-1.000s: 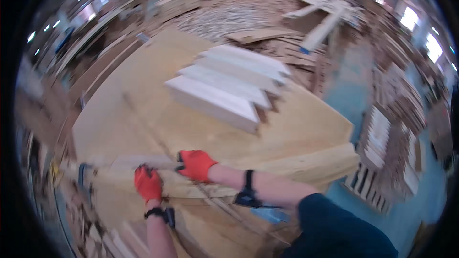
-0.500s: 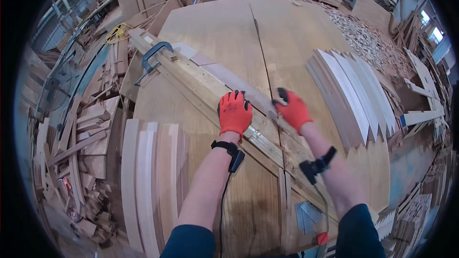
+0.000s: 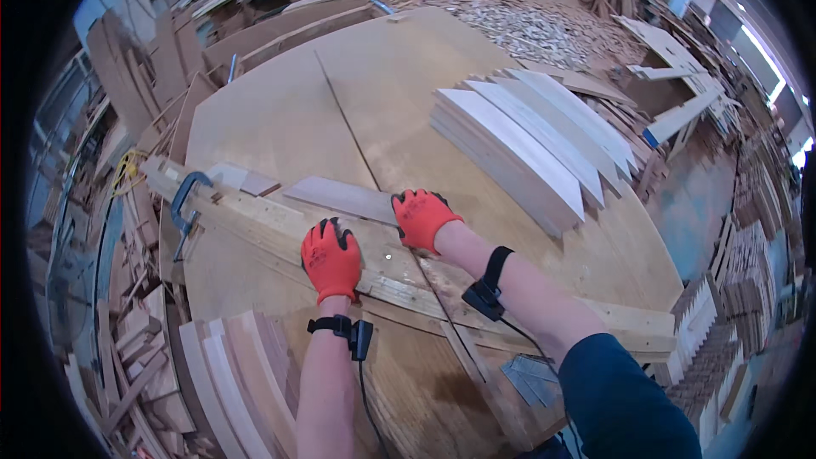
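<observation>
My left hand (image 3: 331, 262), in a red glove with black fingertips, rests on a long wooden beam (image 3: 272, 219) that crosses the worktable. Its fingers stretch forward over the wood. My right hand (image 3: 425, 219), gloved the same way, curls around the right end of a pale flat board (image 3: 340, 197); the palm side is hidden. That board lies along the beam's far edge. A shorter board piece (image 3: 242, 178) lies to its left. A blue C-clamp (image 3: 187, 208) grips the beam's left end.
A stack of angled-end boards (image 3: 527, 149) stands at the right of the worktable (image 3: 280, 102). More boards (image 3: 242, 365) are stacked at the near left. Grey metal plates (image 3: 531, 378) lie near the front edge. Wood offcuts (image 3: 535, 34) cover a pile beyond the table.
The view has turned to the right. My right hand has come from above the beam to the board's end, and the board now lies apart from the shorter piece.
</observation>
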Motion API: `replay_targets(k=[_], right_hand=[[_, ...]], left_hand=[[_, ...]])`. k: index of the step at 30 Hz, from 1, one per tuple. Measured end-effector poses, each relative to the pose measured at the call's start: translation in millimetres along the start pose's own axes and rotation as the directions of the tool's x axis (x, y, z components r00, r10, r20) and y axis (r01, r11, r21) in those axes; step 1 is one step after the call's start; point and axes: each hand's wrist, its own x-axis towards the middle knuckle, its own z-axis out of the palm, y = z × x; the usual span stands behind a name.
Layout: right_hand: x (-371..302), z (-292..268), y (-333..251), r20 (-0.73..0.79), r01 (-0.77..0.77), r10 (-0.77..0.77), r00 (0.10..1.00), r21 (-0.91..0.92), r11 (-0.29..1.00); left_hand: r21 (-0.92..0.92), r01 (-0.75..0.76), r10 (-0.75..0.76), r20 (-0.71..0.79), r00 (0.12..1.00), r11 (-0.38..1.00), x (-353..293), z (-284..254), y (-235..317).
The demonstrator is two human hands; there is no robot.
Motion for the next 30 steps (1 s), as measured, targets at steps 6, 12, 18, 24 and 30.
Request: replay_targets(k=[6, 12, 18, 24, 30], right_hand=[[-49, -6, 12, -0.045, 0.006, 0.001, 0.999, 0.149, 0.989], [-127, -47, 99, -0.411, -0.01, 0.101, 0.906, 0.218, 0.976], [-208, -90, 309, -0.59, -0.321, 0.459, 0.664, 0.33, 0.888], [-251, -74, 424, -0.351, -0.321, 0.554, 0.755, 0.539, 0.779], [-232, -29, 453, -0.311, -0.195, 0.489, 0.815, 0.648, 0.737]], left_hand=[[-0.002, -0.026, 0.026, -0.012, 1.0, 1.0, 4, -1, 1], [0.012, -0.05, 0.05, 0.031, 0.998, 0.999, 7, -3, 1], [0.01, -0.037, 0.037, 0.042, 0.998, 0.999, 12, -2, -1], [-0.011, -0.006, 0.007, 0.052, 0.999, 1.0, 15, -1, -4], [-0.021, -0.006, 0.007, 0.044, 0.999, 1.0, 19, 1, -6]])
